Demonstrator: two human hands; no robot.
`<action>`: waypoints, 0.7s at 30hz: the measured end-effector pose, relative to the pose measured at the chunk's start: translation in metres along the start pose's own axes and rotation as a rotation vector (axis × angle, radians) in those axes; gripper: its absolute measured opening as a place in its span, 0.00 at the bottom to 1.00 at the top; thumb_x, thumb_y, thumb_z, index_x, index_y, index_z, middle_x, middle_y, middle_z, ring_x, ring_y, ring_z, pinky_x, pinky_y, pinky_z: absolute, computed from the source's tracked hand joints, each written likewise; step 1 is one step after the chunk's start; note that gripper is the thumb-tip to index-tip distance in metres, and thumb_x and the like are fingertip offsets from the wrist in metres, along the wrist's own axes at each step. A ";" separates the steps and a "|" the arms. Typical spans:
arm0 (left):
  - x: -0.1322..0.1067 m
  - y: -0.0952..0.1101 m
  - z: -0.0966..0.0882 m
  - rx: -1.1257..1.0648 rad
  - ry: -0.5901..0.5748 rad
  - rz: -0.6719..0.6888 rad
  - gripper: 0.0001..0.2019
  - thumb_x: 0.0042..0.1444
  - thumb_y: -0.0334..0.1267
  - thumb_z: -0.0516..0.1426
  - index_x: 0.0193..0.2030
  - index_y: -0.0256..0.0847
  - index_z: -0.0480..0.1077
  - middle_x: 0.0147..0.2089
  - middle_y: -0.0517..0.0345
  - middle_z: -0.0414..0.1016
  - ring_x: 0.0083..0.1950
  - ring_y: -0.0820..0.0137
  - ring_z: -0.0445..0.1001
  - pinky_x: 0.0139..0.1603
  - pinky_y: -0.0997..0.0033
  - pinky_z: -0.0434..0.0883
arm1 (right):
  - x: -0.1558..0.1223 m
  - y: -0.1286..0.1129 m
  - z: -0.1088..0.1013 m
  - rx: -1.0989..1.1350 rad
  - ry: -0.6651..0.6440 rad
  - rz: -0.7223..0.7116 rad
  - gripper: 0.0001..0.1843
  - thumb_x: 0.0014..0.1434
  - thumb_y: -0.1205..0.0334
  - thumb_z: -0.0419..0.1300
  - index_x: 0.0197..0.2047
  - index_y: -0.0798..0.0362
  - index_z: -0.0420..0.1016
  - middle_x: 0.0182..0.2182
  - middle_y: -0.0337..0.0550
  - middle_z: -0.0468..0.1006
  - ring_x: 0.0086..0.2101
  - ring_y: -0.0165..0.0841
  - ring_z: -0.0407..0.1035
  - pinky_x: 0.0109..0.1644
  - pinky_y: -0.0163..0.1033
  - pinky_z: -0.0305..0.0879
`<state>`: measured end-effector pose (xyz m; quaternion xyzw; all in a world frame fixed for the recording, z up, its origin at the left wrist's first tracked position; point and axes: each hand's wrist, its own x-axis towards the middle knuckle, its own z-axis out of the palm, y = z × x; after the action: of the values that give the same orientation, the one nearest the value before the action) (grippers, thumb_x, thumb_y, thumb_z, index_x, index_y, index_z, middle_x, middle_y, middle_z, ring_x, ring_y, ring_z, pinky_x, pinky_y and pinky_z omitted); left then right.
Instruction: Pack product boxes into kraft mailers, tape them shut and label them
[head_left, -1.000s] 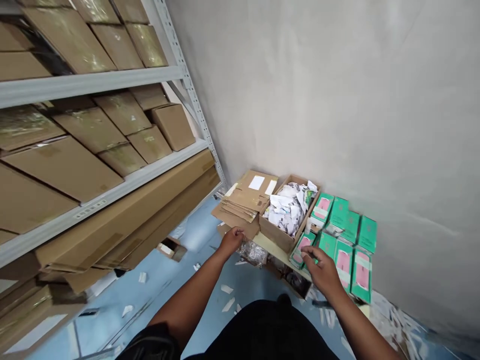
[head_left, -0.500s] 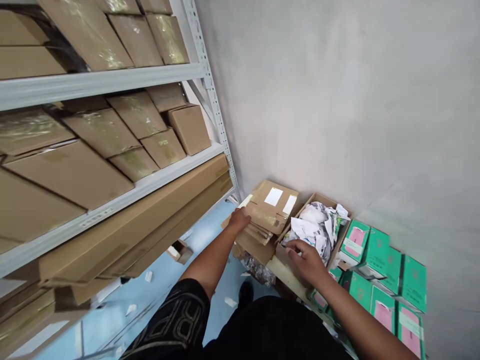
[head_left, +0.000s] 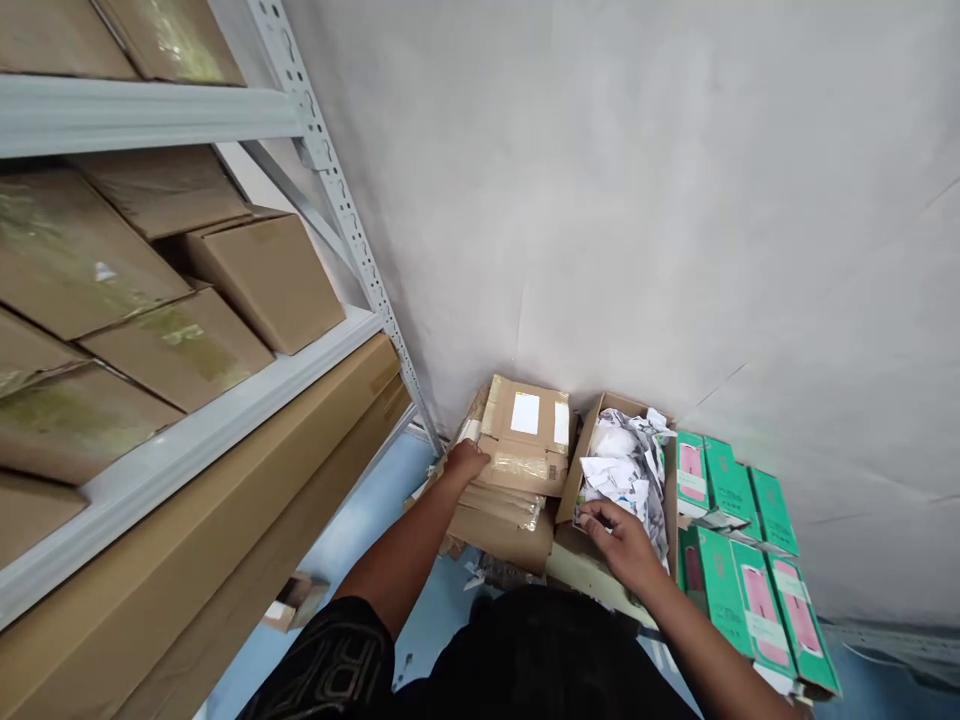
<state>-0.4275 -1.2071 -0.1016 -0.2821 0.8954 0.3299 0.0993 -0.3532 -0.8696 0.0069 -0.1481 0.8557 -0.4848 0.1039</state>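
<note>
My left hand (head_left: 466,462) is closed on the left edge of a flattened cardboard box (head_left: 517,450), which has white labels and clear tape and lies on a stack of folded cardboard (head_left: 501,535). To its right stands an open cardboard box (head_left: 571,488) filled with crumpled printed paper (head_left: 619,470). The curled fingers of my right hand (head_left: 619,540) pinch the near rim of this open box, close to the paper. My fingertips are partly hidden on both sides.
Green boxes with pink panels (head_left: 731,590) stand in rows on the right. At left, a metal shelving rack (head_left: 330,370) carries taped cartons (head_left: 262,275) and long cardboard boxes (head_left: 300,470). A small open carton (head_left: 296,600) lies on the blue floor. Behind is a grey wall (head_left: 600,200).
My view has shifted nearer the wall, so the rack fills more of the left side. Both hands stay at the same cardboard, with the right hand's fingers slightly more curled.
</note>
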 end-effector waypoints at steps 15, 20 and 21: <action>-0.085 0.048 -0.138 -0.646 -0.161 0.770 0.21 0.54 0.44 0.64 0.52 0.45 0.63 0.48 0.57 0.72 0.52 0.66 0.72 0.56 0.68 0.68 | 0.003 -0.018 -0.010 0.167 0.457 0.077 0.26 0.61 0.41 0.64 0.55 0.49 0.77 0.51 0.52 0.82 0.49 0.45 0.76 0.56 0.51 0.72; -0.122 0.094 -0.122 -0.820 -0.335 0.867 0.23 0.54 0.46 0.67 0.52 0.45 0.65 0.51 0.54 0.75 0.55 0.64 0.74 0.57 0.66 0.70 | -0.024 -0.020 -0.045 0.429 0.624 0.064 0.33 0.60 0.39 0.65 0.62 0.48 0.70 0.57 0.51 0.78 0.56 0.45 0.73 0.58 0.50 0.72; -0.132 0.104 -0.114 -0.823 -0.385 0.881 0.23 0.54 0.46 0.67 0.52 0.44 0.65 0.51 0.53 0.75 0.55 0.63 0.74 0.58 0.66 0.70 | -0.034 -0.020 -0.053 0.475 0.670 0.054 0.32 0.60 0.39 0.64 0.62 0.48 0.71 0.58 0.50 0.79 0.57 0.45 0.73 0.59 0.49 0.72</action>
<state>-0.3775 -1.1578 0.0888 0.1624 0.6933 0.7022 -0.0033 -0.3356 -0.8247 0.0518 0.0688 0.7101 -0.6873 -0.1366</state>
